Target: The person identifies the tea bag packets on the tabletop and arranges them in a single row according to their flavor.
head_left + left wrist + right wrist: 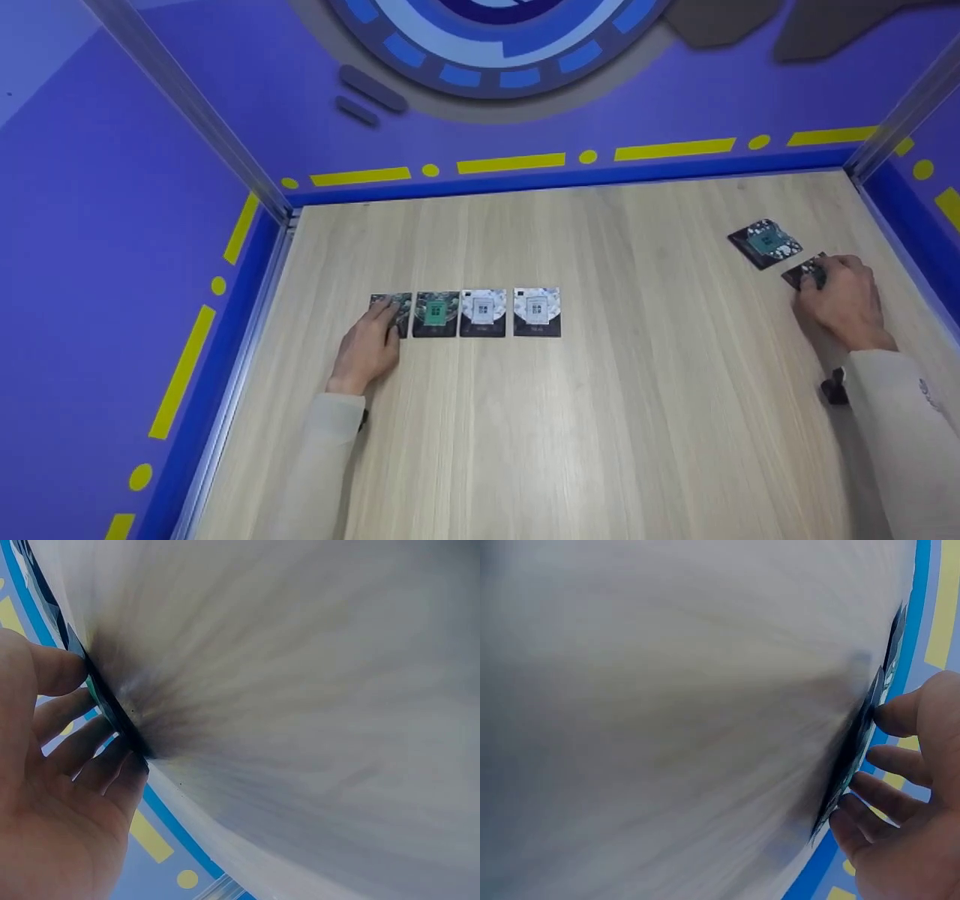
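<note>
My left hand (pixel 367 349) is over a dark green printed packet (pixel 405 324) at the left end of a row, gripping it by its edges. In the left wrist view, the thumb meets one edge of this thin packet (pixel 116 709) and the fingertips lie along it. Far to the right, my right hand (pixel 844 300) grips another dark packet (pixel 796 277) between thumb and fingers, covering much of it. The right wrist view has the thumb at the upper end of that packet (pixel 847 757) and the other fingertips along its face.
Continuing the row rightward are a green packet (pixel 437 315), a white packet (pixel 484 313) and another white packet (pixel 537 312). A tilted green packet (pixel 765 244) lies just beyond my right hand. Blue printed walls (pixel 510 135) bound the wooden table (pixel 585 435).
</note>
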Tool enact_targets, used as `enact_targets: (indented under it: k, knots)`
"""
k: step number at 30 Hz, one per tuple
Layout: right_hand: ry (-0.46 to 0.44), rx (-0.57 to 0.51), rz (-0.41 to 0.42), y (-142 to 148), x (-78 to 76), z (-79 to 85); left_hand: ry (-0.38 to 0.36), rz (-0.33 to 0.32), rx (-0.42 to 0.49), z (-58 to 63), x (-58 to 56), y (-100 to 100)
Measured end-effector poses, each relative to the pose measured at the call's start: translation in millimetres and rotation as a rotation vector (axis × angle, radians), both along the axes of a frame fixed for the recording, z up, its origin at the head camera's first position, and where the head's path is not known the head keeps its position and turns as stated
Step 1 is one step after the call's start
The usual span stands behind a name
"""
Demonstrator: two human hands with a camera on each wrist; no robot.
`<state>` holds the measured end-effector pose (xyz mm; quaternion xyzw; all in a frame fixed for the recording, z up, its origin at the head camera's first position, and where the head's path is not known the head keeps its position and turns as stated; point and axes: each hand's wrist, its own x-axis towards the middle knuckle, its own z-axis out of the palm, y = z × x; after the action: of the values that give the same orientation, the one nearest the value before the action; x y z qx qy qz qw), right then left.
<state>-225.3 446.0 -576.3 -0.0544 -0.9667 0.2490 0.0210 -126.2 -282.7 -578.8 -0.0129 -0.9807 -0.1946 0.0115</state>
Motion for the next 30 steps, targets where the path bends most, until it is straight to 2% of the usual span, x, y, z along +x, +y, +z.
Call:
enact_targets:
  k: [4, 12, 24, 30]
  knots:
    - [0.006, 0.008, 0.008, 0.2, 1.6, 0.0, -0.004, -0.002, 0.001, 0.1, 0.0, 0.3]
    - [0.077, 0.030, 0.050, -3.0, 3.2, -1.5, 0.000, 0.002, -0.017, 0.7, -1.4, 1.0]
    - [0.031, 0.077, 0.069, -16.0, 10.3, 2.2, -0.006, 0.006, -0.019, 0.3, -0.7, 1.5]
    - [0.050, 0.074, 0.084, -21.6, 14.2, 2.1, -0.010, 0.005, -0.022, 1.0, -1.2, 1.7]
